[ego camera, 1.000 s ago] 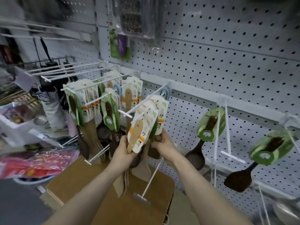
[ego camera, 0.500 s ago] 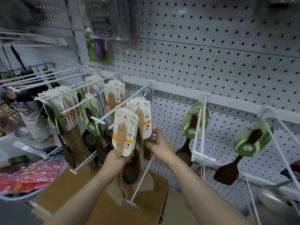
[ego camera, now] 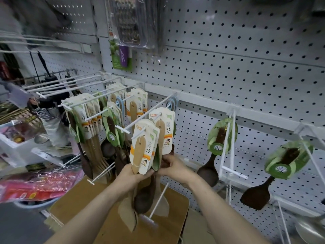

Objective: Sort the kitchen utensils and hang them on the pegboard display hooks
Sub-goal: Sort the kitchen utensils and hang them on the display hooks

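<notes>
Two grips work one bundle, both just below the tip of the white peg hook (ego camera: 136, 135) in the middle of the pegboard (ego camera: 228, 67). My left grip (ego camera: 131, 175) is curled round the bottom edge of the front carded wooden spatula (ego camera: 142, 152), whose card hole is threaded on that hook close to the tip. My right grip (ego camera: 174, 166) pinches a dark wooden spoon (ego camera: 146, 198) at its handle. That handle is tucked behind the front card, and its green leaf card (ego camera: 156, 163) peeps out between the two grips. The spoon's bowl hangs well below the hook, under both grips. I cannot tell whether its card is on the wire.

I judge this to be a sorting step, with a dark spoon being parted from the pale spatulas. More dark spoons with green cards (ego camera: 219, 136) hang to the right of the hook. To do it well, I would keep the left grip steady so the front cards do not swing. I would then draw the spoon straight along the wire's line, not downward, so no card hole tears.
</notes>
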The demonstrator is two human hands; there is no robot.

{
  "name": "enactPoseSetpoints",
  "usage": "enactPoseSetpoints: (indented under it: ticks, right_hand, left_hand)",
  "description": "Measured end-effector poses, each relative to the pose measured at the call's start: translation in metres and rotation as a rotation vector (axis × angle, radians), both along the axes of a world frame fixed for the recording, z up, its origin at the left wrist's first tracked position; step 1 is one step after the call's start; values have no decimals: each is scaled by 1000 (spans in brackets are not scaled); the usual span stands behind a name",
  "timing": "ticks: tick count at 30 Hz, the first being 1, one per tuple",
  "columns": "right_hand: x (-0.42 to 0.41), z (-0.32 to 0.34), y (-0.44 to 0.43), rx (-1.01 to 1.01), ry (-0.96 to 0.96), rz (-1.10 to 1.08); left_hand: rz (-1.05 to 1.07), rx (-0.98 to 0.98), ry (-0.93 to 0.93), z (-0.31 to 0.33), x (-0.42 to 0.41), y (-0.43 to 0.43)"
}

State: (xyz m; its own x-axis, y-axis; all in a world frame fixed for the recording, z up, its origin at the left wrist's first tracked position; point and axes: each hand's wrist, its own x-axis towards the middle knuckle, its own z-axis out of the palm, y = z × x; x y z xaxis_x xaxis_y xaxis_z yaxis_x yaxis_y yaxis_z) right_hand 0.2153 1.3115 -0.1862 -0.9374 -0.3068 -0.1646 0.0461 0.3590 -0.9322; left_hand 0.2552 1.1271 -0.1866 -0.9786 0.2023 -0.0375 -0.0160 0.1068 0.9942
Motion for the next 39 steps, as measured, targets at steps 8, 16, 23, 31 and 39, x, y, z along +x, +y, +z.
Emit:
enactPoseSetpoints:
  ticks: [8,16,23,31,39]
  right_hand:
    - [3,-6,-7,-106,23,-143]
    - [2,-4,-3,-253,24,-263]
    - [-11,4,-5,-118,20,-78]
    - [-20,1,-21,-92,3,-252]
    - [-25,-12,-39,-147,0,-264]
  left_hand:
    - [52,0,60,-4,8,-1]
    - [121,-40,60,-8,7,-2]
    - [62,-62,50,-3,8,-1]
    - [38,-30,0,-1,12,-8]
    - [86,-27,42,6,31,-14]
